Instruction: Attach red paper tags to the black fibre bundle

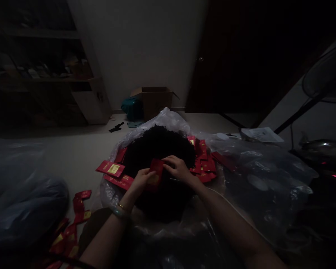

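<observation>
**Between the two hands, one red packet (156,172), long axis pointing away from the wearer**

Over its left edge lies the left hand (141,180), closed on the packet, thumb across the front; the fingers behind are hidden. At the far right corner is the right hand (177,169), thumb and fingertips drawn nearly together at the edge (too dim to tell whether they pinch the packet or merely touch it).

That corner is the relation that matters: the packet's far, short edge seems to sit within reach of the right fingertips, while the left hand holds the side lower down. So the right hand is nearer the far end, the left nearer the middle. The packet tips slightly rightward at the top, its gold patch toward the near end. Whether its mouth is open cannot be told.

Beneath and beyond is the dark heap (159,145), ringed by clear plastic (168,117). On its left rest the left-side packets (112,168), on its right the right-side packets (205,164). Farther out, floor packets (80,205) lie to the left, and a carton (156,102) stands by the wall.
</observation>
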### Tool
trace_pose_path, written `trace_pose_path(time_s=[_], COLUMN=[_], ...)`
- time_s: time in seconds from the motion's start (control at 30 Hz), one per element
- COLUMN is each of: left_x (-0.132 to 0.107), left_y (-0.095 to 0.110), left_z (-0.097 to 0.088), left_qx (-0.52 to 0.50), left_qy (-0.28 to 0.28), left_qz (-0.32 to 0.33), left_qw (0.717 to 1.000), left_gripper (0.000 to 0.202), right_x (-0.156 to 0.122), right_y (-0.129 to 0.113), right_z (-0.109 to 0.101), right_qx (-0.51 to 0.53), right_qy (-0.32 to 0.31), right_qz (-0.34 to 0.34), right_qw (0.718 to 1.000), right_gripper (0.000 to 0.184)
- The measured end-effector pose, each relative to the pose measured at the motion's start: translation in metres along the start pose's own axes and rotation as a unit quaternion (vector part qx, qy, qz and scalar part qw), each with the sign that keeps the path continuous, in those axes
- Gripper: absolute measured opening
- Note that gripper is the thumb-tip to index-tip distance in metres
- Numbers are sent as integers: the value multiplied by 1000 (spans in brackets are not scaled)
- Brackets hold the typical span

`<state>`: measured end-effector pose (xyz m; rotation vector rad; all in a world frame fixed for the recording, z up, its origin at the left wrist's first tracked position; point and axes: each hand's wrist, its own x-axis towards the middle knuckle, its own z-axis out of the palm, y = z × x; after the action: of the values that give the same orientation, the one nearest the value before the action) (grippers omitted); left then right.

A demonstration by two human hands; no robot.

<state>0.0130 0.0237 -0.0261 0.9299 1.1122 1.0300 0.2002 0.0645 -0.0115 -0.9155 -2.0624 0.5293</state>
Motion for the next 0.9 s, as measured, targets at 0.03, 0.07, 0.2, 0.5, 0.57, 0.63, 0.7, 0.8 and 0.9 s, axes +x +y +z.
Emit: trace_pose_path(time_s=[0.03, 0.07, 0.2, 0.5, 0.57, 0.63, 0.7, 0.8, 0.9], left_x=[0, 0, -1, -5, -8, -11, -14, -16, -15], left_y=[-2, -3, -3, -6, -6, -4, -2, 0, 0], left_z=[1, 2, 8, 15, 16, 17, 19, 22, 25], left_qx=[7, 13, 31, 108, 127, 138, 144, 152, 163], left_qy=[6, 10, 22, 25, 20, 20, 20, 19, 15], left_qz=[7, 11, 23, 43, 37, 32, 27, 25, 29], left_qw=[1000, 1000, 999, 993, 991, 990, 989, 988, 986], left_gripper=[40, 40, 42, 43, 42, 40, 40, 41, 41], right_x=[0, 0, -4, -5, -4, -3, -3, -4, -6], right_y=[-2, -4, -7, -16, -17, -18, -19, -19, -19], right_z=[1, 3, 9, 5, 3, 2, 1, -2, -4], right_qx=[-6, -18, -106, -72, -53, -38, -26, -9, 10], right_qy=[-1, -1, 15, 34, 34, 32, 32, 31, 18], right_qz=[-6, -12, -31, 28, 50, 60, 71, 98, 129], right_qw=[1000, 1000, 994, 996, 997, 997, 997, 995, 991], right_gripper=[20, 21, 24, 12, 14, 13, 15, 17, 14])
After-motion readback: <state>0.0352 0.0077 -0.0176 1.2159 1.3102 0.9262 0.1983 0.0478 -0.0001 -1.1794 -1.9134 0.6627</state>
